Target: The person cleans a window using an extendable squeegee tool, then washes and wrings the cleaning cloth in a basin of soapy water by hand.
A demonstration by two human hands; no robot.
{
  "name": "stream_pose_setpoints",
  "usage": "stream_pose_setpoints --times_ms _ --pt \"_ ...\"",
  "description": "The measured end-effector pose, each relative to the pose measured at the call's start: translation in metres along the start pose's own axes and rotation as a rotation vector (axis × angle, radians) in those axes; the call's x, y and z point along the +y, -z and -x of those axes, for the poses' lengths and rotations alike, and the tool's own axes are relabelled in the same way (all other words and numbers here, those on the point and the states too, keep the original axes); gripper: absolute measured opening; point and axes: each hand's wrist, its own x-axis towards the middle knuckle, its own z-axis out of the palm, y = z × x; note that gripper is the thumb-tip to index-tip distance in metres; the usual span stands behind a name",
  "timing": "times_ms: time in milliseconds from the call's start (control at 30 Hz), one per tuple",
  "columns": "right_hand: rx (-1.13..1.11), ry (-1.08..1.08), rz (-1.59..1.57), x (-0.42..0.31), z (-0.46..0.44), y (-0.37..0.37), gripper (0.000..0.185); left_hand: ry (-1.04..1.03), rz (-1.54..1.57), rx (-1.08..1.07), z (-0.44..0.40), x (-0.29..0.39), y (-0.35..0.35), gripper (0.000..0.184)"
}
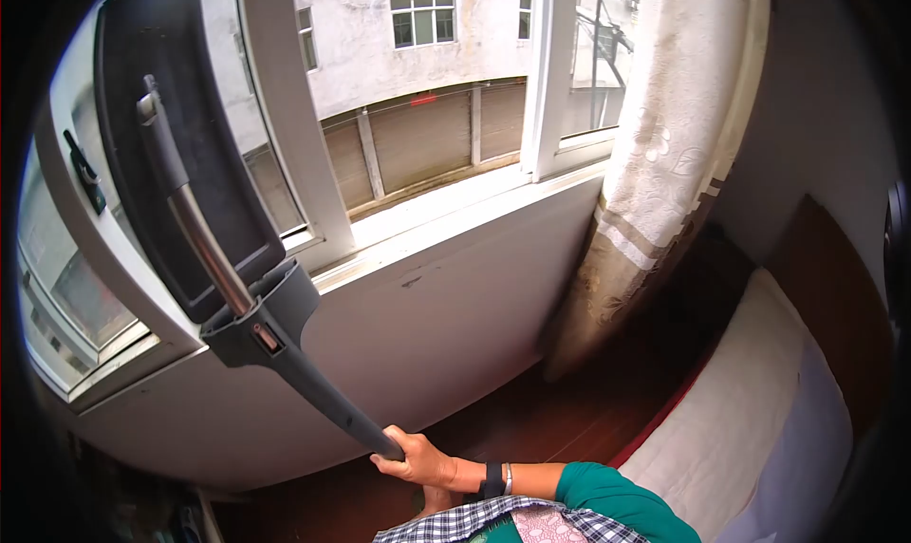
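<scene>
My right hand (415,458) is closed around the lower end of a long grey handle (327,391). That handle slants up and left to a grey cup-like holder (299,301) with a small copper-coloured piece on its side. Out of the holder rises a metal rod (211,244) with a grey grip, lying in front of a large black rounded panel (185,97). Handle, holder and panel appear joined as one tool, whose exact kind I cannot make out. It is raised in front of the window. My left hand is not in view.
A white-framed sliding window (285,97) and its sill (427,215) lie ahead, with a building outside. A patterned curtain (664,116) hangs at the right. Below it are a dark reddish floor (550,420) and a bed with pale bedding (731,391).
</scene>
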Motion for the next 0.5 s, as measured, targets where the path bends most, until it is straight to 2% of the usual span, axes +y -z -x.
stream_pose_setpoints --times_ms 233,300,400,433,500 --pt "0.111 0.135 -0.020 -0.025 0.007 0.035 0.027 0.026 -0.043 -0.056 -0.015 0.032 -0.013 0.037" --pt "0.148 0.115 -0.041 -0.024 0.007 0.037 0.026 0.017 -0.050 -0.083 -0.023 0.043 -0.014 0.035" --pt "0.259 0.480 0.321 -0.017 -0.006 0.036 0.031 0.008 -0.071 -0.133 -0.039 0.065 -0.012 0.032" --pt "0.286 0.493 0.357 -0.017 -0.008 0.038 0.031 0.010 -0.072 -0.150 -0.045 0.072 -0.017 0.031" --pt "0.239 0.184 0.169 -0.022 -0.013 0.044 0.038 0.009 -0.066 -0.175 -0.060 0.089 -0.030 0.028"
